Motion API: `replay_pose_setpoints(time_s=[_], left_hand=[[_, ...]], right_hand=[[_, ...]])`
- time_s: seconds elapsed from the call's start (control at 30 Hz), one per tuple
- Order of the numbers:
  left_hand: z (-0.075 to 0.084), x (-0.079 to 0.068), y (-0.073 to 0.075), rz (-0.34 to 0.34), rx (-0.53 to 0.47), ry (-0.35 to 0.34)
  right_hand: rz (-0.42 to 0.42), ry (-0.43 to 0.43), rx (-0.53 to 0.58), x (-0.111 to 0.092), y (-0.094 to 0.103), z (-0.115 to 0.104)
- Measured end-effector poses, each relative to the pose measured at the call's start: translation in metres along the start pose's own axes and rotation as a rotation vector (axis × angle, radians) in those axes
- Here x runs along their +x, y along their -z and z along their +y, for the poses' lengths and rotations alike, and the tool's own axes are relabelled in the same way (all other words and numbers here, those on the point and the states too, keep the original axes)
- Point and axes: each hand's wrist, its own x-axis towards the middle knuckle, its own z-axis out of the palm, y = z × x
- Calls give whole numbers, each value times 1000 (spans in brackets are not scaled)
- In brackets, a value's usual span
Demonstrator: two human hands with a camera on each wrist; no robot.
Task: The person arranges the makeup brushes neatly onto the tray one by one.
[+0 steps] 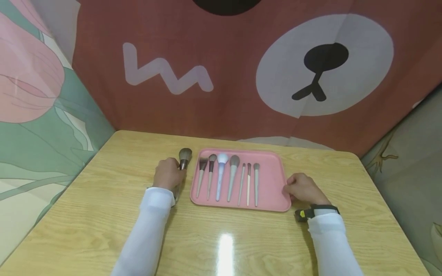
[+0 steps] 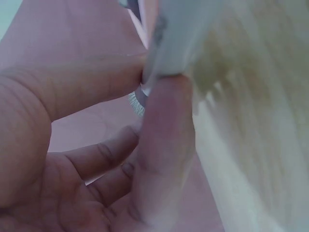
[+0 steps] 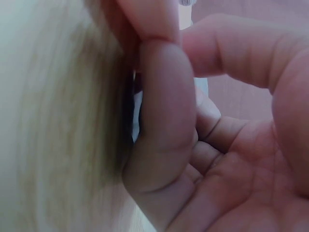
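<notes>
My left hand pinches a large makeup brush just left of the tray, its dark bristles pointing away from me. In the left wrist view, thumb and finger grip the pale handle. A pink tray lies on the table, bearing a row of several makeup brushes, among them a white-tipped one and a thick grey one. At the tray's right edge, my right hand grips the rim between thumb and finger.
The light wooden table reaches back to a reddish-brown cloth with a cartoon bear print. Patterned cloths hang at the left and right sides. A bright reflection shows on the tabletop in front of the tray.
</notes>
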Motion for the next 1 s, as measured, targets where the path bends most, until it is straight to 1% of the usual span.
replay_pose_setpoints(time_s=[0.2,0.33,0.4,0.43,0.57,0.63,0.7,0.77,0.8,0.87,0.93,1.0], left_hand=[[18,-5,-3,30,-57,-21],[34,-8,-7,9,-111,-9],[44,-8,-10,-9,-129,-3],[50,-9,-12,-14,-132,-10],[72,-10,-21,-16,-123,-68],[83,-11,-24,-18,-122,-109],[93,-11,-28,-11,-102,-161],[103,-13,-32,-4,-84,-198],[108,-14,-34,-9,-91,-212],[117,-16,-38,-15,-85,-233],[127,-18,-42,-31,-91,-237],[136,-21,-46,-54,-113,-246]], right_hand=[[8,8,-4,0,0,1],[13,17,-2,0,0,1],[17,19,3,0,0,1],[18,18,5,0,-1,1],[18,9,11,1,-1,2],[14,1,12,0,-2,1],[12,-4,11,0,-2,1],[11,-9,11,1,-2,1],[10,-10,11,1,-1,0],[10,-12,10,1,-1,0],[8,-13,10,1,-1,0],[9,-14,8,1,0,0]])
